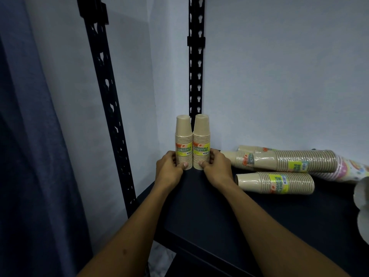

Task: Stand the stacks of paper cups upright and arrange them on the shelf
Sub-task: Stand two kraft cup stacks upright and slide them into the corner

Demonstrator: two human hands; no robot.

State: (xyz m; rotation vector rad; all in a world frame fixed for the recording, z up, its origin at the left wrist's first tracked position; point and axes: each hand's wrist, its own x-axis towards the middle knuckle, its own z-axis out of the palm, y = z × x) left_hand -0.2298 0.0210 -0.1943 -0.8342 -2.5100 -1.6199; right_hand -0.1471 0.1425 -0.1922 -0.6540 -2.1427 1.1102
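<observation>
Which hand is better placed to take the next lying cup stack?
Right hand: the lying stacks, like the nearest stack, are on its side. The left hand would have to cross over.

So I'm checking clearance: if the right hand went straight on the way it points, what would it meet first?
The right hand is already touching the right upright stack; behind that, probably the black upright post and wall, though depth is unclear.

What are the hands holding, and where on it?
Each grips one upright cup stack low down, near its base: the left hand on the left stack, the right hand on the right stack, thumbs in front.
</observation>
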